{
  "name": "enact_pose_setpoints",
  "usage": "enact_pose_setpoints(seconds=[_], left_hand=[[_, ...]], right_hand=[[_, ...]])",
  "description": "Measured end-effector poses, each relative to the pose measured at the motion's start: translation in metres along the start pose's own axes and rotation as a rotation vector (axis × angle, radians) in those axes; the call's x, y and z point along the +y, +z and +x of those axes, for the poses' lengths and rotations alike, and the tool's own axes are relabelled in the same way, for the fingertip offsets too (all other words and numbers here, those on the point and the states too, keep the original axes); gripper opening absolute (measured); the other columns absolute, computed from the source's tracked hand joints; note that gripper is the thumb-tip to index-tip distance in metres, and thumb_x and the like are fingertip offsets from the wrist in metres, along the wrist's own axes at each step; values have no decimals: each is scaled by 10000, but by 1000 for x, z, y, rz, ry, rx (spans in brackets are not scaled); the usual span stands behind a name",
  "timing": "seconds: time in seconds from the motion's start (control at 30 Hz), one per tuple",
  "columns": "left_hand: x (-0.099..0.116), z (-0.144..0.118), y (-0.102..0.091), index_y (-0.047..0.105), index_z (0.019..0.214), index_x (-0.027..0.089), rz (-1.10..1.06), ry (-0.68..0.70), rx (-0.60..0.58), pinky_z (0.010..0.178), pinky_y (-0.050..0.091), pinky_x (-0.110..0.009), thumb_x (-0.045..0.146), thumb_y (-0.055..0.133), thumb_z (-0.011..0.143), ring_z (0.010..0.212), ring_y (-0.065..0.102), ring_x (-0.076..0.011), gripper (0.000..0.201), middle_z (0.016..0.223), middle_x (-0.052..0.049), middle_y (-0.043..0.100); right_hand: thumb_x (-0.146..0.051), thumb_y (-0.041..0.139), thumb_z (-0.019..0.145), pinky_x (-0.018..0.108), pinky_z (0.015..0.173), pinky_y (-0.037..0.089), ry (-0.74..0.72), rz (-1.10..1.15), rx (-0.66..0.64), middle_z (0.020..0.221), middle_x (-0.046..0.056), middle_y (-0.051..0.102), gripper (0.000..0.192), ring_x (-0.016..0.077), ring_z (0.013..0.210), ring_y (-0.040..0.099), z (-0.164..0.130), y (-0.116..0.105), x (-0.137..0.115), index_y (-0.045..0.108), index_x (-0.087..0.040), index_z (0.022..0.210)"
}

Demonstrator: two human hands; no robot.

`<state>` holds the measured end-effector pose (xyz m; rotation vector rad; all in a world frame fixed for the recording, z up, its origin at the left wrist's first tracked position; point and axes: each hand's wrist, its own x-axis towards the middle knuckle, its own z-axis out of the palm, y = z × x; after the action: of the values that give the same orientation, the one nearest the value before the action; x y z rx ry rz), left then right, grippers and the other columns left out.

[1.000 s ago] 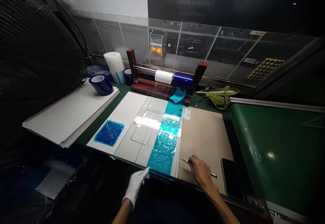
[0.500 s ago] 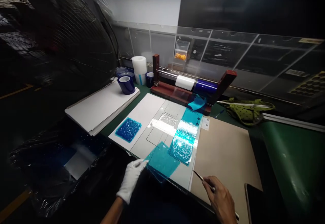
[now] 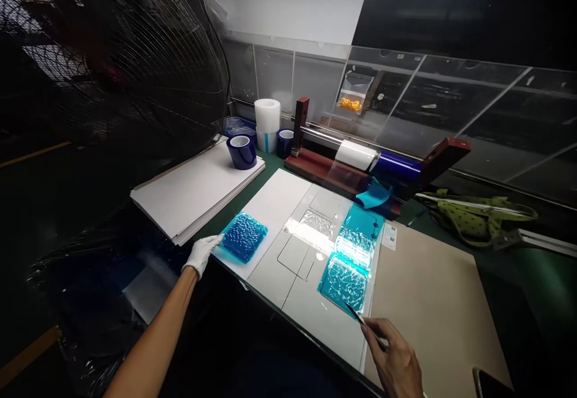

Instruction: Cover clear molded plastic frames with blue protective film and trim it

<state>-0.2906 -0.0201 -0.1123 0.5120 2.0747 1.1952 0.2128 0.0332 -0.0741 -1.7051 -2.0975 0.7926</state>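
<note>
My left hand, in a white glove, is at the left edge of a stack of blue film sheets on white paper. Its fingertips look pinched on the edge of a teal film sheet there. My right hand, bare, grips a slim pointed tool like a pen, with its dark tip at the near edge of the crinkled teal film. That film lies on a pale board with thin black outlines drawn on it. A clear crinkled film lies further back on the board.
Behind the board stands a dark red roll holder with white and blue film rolls. A stack of white sheets with a blue tape roll lies left. Brown board, phone and green bag are at right; a large fan at left.
My left hand has moved left from the board's front edge, carrying the teal sheet to the blue stack. My right hand's tool tip has come to the near edge of the crinkled teal film.
</note>
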Motion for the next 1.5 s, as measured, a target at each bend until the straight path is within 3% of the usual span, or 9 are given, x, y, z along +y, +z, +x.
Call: enact_pose_setpoints(seconds=[0.2, 0.4, 0.47, 0.53, 0.63, 0.73, 0.9, 1.23, 1.5], left_hand=[[4, 3, 3, 621, 957, 130, 171, 33, -1, 839, 504, -397, 375, 576, 864, 911, 614, -183, 266, 974, -39, 647], [34, -15, 1, 566, 1098, 96, 502, 94, 407, 997, 273, -617, 538, 678, 694, 1251, 336, -430, 610, 1264, -223, 456], [43, -31, 15, 528, 1159, 80, 571, 170, 442, 1000, 251, -620, 568, 597, 740, 1264, 296, -452, 647, 1296, -256, 403], [48, -52, 47, 562, 1127, 117, 613, 277, 310, 983, 336, -532, 531, 498, 821, 1179, 436, -369, 519, 1235, -205, 486], [49, -91, 122, 623, 1071, 213, 656, 473, -80, 912, 447, -331, 452, 476, 868, 997, 588, -206, 347, 1080, -71, 630], [52, -125, 202, 537, 1239, 261, 732, 627, -396, 935, 450, -348, 410, 555, 847, 1039, 588, -195, 420, 1155, -45, 630], [59, -137, 277, 416, 1342, 209, 922, 663, -534, 921, 458, -464, 415, 530, 877, 1085, 563, -247, 522, 1268, -119, 549], [56, -126, 290, 384, 1377, 181, 1076, 642, -526, 895, 465, -431, 338, 466, 907, 1066, 575, -260, 502, 1238, -136, 571], [58, -125, 289, 370, 1403, 196, 1050, 638, -544, 896, 459, -401, 373, 394, 906, 1076, 574, -289, 528, 1273, -147, 562]], right_hand=[[-555, 492, 803, 235, 568, 516, 42, 9, -36, 902, 19, 715, 338, 191, 751, 689, 8, 2, -12, 677, -281, 870], [-602, 478, 789, 254, 567, 492, 101, -14, -20, 899, 12, 711, 373, 197, 748, 679, 11, -1, -12, 662, -286, 861], [-601, 457, 805, 268, 597, 481, 115, -41, 22, 908, 14, 705, 379, 204, 765, 670, 14, -5, -10, 648, -278, 860], [-566, 434, 834, 282, 617, 459, 119, -97, 64, 913, 15, 698, 359, 209, 769, 659, 23, -8, -7, 633, -269, 861], [-465, 417, 879, 280, 630, 417, 77, -234, 81, 921, 17, 686, 297, 208, 798, 646, 47, -14, -2, 622, -250, 862], [-359, 414, 912, 260, 634, 378, 1, -378, 43, 916, 22, 677, 251, 194, 841, 639, 79, -17, 0, 619, -224, 861], [-263, 456, 915, 244, 580, 300, -76, -455, -34, 891, 0, 668, 194, 151, 795, 623, 127, -7, -5, 630, -221, 839], [-192, 426, 920, 250, 537, 214, -163, -508, -189, 861, 42, 642, 223, 134, 766, 585, 177, 38, -35, 617, -192, 807], [-153, 403, 911, 249, 548, 224, -54, -536, -218, 860, 58, 653, 257, 148, 783, 607, 153, -14, 10, 623, -189, 785]])
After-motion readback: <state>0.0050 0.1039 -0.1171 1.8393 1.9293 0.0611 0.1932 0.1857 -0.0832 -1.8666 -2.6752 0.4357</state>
